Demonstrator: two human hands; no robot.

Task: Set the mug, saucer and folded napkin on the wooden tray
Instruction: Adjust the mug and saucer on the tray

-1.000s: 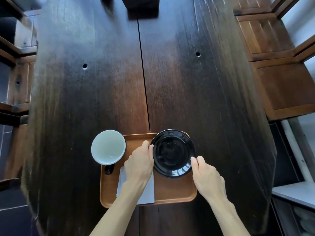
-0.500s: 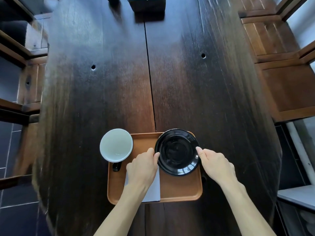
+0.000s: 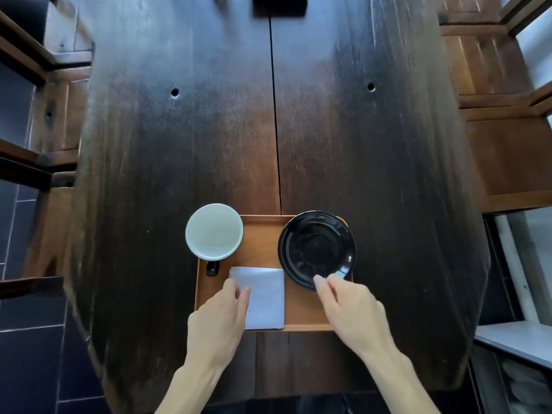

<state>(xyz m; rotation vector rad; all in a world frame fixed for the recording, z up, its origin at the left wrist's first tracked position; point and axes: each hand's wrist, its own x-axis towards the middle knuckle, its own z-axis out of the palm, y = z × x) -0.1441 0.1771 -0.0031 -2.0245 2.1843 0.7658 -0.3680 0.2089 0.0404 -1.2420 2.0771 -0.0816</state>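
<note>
Moved: both hands have slid back toward the near edge since half a second ago, so the napkin that was mostly hidden under the left one now shows almost whole.
Left hand: fingers bent over the napkin's near-left corner, looks like a light pinch, though it's a bit blurry.
Right hand: fingertips at the saucer's near rim; can't tell if it's gripping or just touching.
Napkin: white, folded, lying flat on the tray between mug and saucer, closer to the near side.
Saucer: black and glossy, on the tray's far-right corner, rim poking over the edge.
Mug: pale inside, dark handle pointing at me, sitting at the tray's far-left corner.
Tray: wooden, on the dark bench, near its front edge.
</note>
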